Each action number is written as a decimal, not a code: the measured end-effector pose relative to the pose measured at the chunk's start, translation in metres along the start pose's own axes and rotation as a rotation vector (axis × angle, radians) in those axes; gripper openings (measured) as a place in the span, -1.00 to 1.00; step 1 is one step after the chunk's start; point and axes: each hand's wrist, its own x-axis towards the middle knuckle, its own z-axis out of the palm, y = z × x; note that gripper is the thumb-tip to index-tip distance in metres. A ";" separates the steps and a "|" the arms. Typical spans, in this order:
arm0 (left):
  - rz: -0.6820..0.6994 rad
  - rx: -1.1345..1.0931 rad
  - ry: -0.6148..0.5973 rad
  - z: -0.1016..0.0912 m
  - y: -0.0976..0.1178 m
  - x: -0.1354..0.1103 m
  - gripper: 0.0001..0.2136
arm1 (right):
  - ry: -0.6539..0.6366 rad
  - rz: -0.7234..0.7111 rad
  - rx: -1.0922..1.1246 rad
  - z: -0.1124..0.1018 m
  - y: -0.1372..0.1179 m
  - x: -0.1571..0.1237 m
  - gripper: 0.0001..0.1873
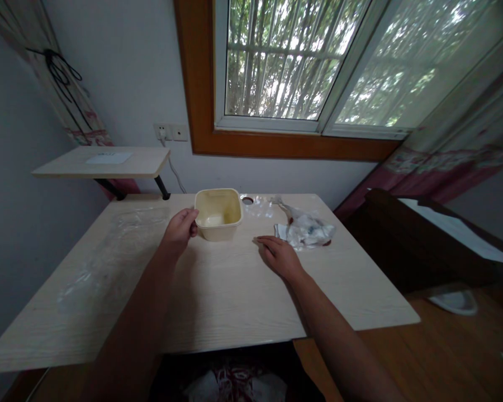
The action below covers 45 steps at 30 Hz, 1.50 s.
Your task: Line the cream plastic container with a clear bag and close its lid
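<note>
A pale yellow plastic tub (218, 231) stands upright near the back of the wooden table (243, 296), and its visible inside looks bare. My left hand (181, 228) grips the tub's left rim, thumb at the edge and fingers curled. To the right of the tub, my right hand (280, 254) rests on the tabletop with its fingers stretched out, holding nothing. Just beyond that hand lies a crumpled clear plastic bag (308, 228) with something reddish-brown partly showing in it; I cannot make out what.
A clear plastic sheet (109, 257) spreads over the table's left side. A small raised shelf (142, 162) with a paper label stands at the back left. Behind the tub is a round cable hole (247, 200). A dark piece of furniture (385, 245) stands at right.
</note>
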 end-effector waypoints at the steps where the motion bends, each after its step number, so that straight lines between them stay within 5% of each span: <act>1: -0.008 -0.005 -0.002 0.000 0.002 0.001 -0.68 | 0.002 0.000 0.012 -0.001 0.000 0.000 -0.58; 17: -0.047 0.049 0.054 -0.005 0.015 0.012 -0.59 | 0.052 0.078 0.141 -0.004 0.003 -0.001 -0.58; 24: -0.119 0.064 0.093 -0.045 0.006 0.003 -0.56 | 0.080 0.075 0.171 -0.004 0.006 -0.002 -0.62; 29: -0.031 0.315 0.149 -0.095 0.001 -0.009 -0.57 | 0.105 0.089 0.183 -0.001 0.009 -0.002 -0.63; 34: 0.067 0.925 0.166 -0.152 -0.007 -0.018 -0.55 | 0.105 0.092 0.192 0.000 0.010 -0.002 -0.62; 36: 0.104 1.121 0.045 -0.169 -0.018 -0.021 -0.50 | 0.099 0.096 0.197 0.000 0.009 -0.002 -0.62; 41: 0.214 1.554 -0.075 -0.180 -0.048 -0.036 -0.35 | 0.099 0.102 0.204 0.000 0.009 -0.002 -0.63; 45: 0.244 1.641 -0.132 -0.170 -0.052 -0.046 -0.36 | 0.092 0.100 0.212 0.001 0.009 -0.002 -0.64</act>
